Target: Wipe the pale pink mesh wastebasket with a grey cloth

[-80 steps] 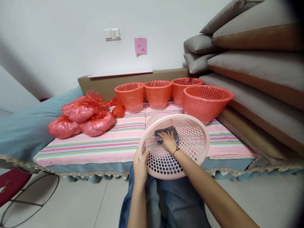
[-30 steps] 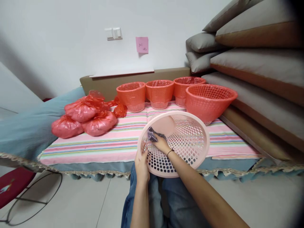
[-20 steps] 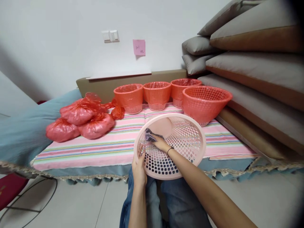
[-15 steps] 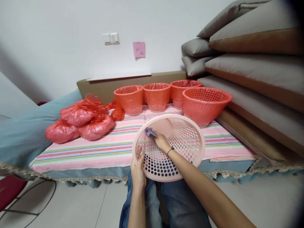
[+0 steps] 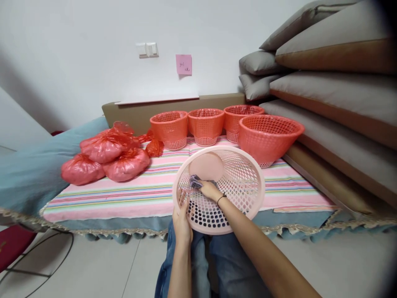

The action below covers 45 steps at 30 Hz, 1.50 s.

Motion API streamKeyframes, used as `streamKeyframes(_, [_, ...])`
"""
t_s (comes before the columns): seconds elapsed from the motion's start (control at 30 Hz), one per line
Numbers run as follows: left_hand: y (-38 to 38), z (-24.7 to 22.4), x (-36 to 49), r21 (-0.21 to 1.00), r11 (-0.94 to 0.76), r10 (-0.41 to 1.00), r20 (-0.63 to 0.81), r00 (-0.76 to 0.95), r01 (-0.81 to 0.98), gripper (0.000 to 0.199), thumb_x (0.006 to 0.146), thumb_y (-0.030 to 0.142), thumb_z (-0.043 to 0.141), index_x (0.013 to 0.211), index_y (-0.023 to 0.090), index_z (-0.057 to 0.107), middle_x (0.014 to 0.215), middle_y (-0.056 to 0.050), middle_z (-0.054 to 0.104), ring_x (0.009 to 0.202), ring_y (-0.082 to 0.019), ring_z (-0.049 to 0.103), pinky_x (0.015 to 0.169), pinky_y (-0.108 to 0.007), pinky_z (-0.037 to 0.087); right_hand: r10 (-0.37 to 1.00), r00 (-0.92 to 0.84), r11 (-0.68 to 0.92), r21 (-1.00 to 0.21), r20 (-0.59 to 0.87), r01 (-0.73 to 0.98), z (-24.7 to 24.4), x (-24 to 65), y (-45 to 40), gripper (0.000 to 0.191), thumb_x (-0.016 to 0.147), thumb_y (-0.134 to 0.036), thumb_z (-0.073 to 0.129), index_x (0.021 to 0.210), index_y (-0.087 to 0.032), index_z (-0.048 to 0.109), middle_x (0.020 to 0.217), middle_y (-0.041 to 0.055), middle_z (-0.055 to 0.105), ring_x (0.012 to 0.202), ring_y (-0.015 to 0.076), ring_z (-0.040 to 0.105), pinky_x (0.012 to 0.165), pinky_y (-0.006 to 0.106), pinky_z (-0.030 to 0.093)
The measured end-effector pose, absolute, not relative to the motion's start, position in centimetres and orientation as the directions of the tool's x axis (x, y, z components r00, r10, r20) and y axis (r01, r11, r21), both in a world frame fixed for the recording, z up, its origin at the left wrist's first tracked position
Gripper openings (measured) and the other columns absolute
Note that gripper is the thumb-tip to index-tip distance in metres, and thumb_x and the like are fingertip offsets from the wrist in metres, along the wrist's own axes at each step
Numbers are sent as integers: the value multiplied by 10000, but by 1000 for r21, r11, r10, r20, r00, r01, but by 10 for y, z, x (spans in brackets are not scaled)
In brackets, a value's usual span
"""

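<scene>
A pale pink plastic basket (image 5: 238, 159) with a perforated wall is tilted over my knees, its mouth toward me. My left hand (image 5: 182, 225) grips its rim at the lower left, thumb inside. Reaching into the basket, my right hand (image 5: 209, 190) holds a bunched grey-purple cloth (image 5: 195, 181) against the inner left wall, just below the solid round bottom. My fingers are partly hidden by the cloth. A dark band circles my right wrist.
Several red baskets, one (image 5: 169, 129) at the left and a tilted one (image 5: 269, 138) at the right, stand behind on a striped cloth (image 5: 124, 202). Tied red bags (image 5: 105, 147) lie at left. Grey cushions (image 5: 335, 91) are stacked at right. A stool (image 5: 15, 248) is at lower left.
My right hand has moved slightly down inside the basket, and more of the cloth shows around it. The basket's tilt has shifted a little; my left hand keeps its hold on the rim.
</scene>
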<state>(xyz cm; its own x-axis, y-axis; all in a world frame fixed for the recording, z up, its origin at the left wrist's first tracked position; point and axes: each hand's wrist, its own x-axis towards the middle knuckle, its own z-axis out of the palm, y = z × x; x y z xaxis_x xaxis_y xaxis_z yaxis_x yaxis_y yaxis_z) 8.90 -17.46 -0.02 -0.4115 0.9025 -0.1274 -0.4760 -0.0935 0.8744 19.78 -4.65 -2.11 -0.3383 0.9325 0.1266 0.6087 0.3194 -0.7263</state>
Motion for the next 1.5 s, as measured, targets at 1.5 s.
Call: streamKeyframes(1.5, [-150, 17, 101, 791, -232, 911, -27, -411, -567, 563, 918, 359, 616, 1462, 292, 488, 1494, -45, 536, 1391, -195, 483, 1156, -305, 372, 910, -265, 362, -923, 319, 132, 16, 195, -164, 634, 770, -79, 454, 1376, -204, 593, 1370, 62, 646, 1267, 213, 594, 1127, 388, 436])
